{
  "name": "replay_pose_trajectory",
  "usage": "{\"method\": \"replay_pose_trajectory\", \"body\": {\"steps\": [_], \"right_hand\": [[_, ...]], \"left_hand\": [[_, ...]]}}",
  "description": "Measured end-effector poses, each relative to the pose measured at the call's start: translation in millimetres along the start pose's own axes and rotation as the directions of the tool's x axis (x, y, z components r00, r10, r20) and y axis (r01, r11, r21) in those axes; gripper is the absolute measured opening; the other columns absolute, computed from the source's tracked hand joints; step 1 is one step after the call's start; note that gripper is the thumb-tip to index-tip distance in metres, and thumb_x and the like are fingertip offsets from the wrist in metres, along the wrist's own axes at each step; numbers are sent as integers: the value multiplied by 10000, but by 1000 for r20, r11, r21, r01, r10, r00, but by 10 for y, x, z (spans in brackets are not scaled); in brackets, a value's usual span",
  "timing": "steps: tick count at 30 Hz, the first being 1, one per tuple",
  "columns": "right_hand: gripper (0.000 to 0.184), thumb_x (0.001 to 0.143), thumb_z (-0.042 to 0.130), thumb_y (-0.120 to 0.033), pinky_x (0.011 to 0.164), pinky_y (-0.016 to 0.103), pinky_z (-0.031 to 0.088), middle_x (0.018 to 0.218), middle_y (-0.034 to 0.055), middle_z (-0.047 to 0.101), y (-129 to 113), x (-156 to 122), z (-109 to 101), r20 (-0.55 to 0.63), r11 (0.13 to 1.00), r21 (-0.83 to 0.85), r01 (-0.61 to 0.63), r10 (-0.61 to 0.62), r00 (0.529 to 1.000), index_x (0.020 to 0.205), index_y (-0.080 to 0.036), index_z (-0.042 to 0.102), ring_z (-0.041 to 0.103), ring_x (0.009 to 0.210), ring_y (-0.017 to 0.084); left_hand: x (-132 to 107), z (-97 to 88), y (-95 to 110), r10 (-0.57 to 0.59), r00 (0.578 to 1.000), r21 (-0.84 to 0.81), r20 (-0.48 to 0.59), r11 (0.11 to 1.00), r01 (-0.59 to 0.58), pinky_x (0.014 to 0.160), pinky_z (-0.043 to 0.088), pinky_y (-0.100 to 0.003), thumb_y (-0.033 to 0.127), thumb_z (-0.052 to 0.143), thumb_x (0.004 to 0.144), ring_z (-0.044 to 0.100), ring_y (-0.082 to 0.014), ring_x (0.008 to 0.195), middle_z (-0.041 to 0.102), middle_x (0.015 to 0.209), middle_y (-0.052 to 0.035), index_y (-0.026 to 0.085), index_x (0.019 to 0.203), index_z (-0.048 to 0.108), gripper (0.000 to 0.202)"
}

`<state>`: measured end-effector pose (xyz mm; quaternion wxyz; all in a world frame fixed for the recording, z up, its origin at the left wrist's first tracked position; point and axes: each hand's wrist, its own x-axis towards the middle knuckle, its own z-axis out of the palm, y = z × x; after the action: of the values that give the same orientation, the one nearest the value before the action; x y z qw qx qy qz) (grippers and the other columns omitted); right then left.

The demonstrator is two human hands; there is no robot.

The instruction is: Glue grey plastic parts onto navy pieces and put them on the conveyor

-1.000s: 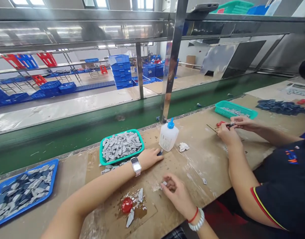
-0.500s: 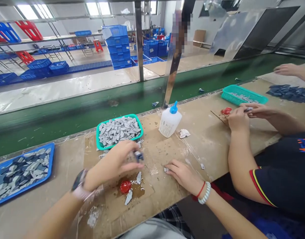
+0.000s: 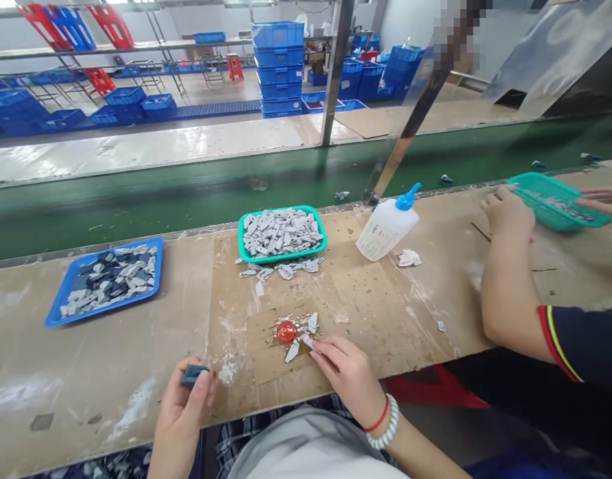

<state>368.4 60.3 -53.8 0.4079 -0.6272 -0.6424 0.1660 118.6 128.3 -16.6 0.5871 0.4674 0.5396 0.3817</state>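
Note:
My left hand [image 3: 186, 399] is closed around a small dark blue-grey plastic part [image 3: 195, 376], held between thumb and fingers near the table's front edge. My right hand [image 3: 343, 372] pinches a small light grey piece [image 3: 310, 342] by its end, low over the cardboard. Just left of it lies a red cap [image 3: 287, 332] with wet, shiny liquid in it and around it. Two more grey pieces rest by the cap, one at its right [image 3: 312, 322] and one below [image 3: 292, 351]. Behind them stands a green tray [image 3: 243, 249] heaped with grey pieces.
A blue tray [image 3: 159, 266] of mixed grey and dark parts sits at left. A white bottle [image 3: 386, 229] with a blue nozzle and crumpled tissue [image 3: 409, 258] are to the right. Beyond runs a green conveyor [image 3: 186, 206]. A co-worker's hands hold a green basket [image 3: 545, 199] at far right.
My left hand has come back toward me and left with the dark part. The right hand has moved in beside the red cap with a grey piece. The view has shifted, and the co-worker's hands are now at their basket.

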Motion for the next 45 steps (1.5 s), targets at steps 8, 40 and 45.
{"method": "replay_pose_trajectory", "body": {"steps": [8,40,45], "right_hand": [[237,851,466,-236,686,332,494,820,23,570,-73,-60,30,-88,999,9,-38,38,995,1041,-296,594,557,775,148],[255,830,441,-148,569,270,492,777,59,585,-608,443,-308,-39,977,204,68,-61,997,920,-267,646,545,677,151],[190,840,477,-236,618,230,503,814,36,589,-588,643,-411,262,954,203,223,-272,926,945,-241,636,554,702,113]], "left_hand": [[5,63,26,97,991,-25,94,995,-95,616,335,-263,337,510,810,390,-144,611,500,846,-6,260,918,505,133],[182,1122,431,175,878,240,446,921,-306,644,362,-287,366,370,859,487,-184,685,532,754,-16,245,833,493,175],[190,790,336,146,933,203,329,954,-221,558,353,-276,409,380,827,455,-170,597,512,666,-4,225,752,511,238]]}}
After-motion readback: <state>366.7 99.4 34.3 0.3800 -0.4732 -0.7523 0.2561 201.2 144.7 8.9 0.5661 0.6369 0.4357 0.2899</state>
